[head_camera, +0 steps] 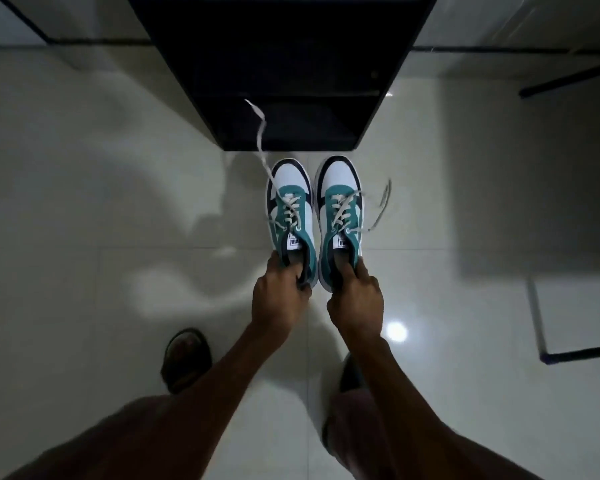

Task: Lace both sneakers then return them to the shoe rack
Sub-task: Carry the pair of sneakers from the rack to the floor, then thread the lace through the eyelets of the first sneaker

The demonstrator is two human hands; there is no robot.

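Two teal, white and navy sneakers are held side by side above the pale floor, toes pointing at the dark shoe rack [284, 71]. My left hand [279, 294] grips the heel collar of the left sneaker [290, 209]. My right hand [355, 299] grips the heel collar of the right sneaker [340, 206]. Both shoes carry cream laces through their eyelets. A loose lace end [260, 133] flies up from the left shoe in front of the rack. Another loose end [383, 202] swings out to the right of the right shoe.
The rack's lower shelves open just beyond the sneaker toes. My sandalled feet [186, 358] stand on glossy white tiles below my arms. A dark metal frame [582, 351] stands at the right, and another dark bar [568, 79] lies upper right.
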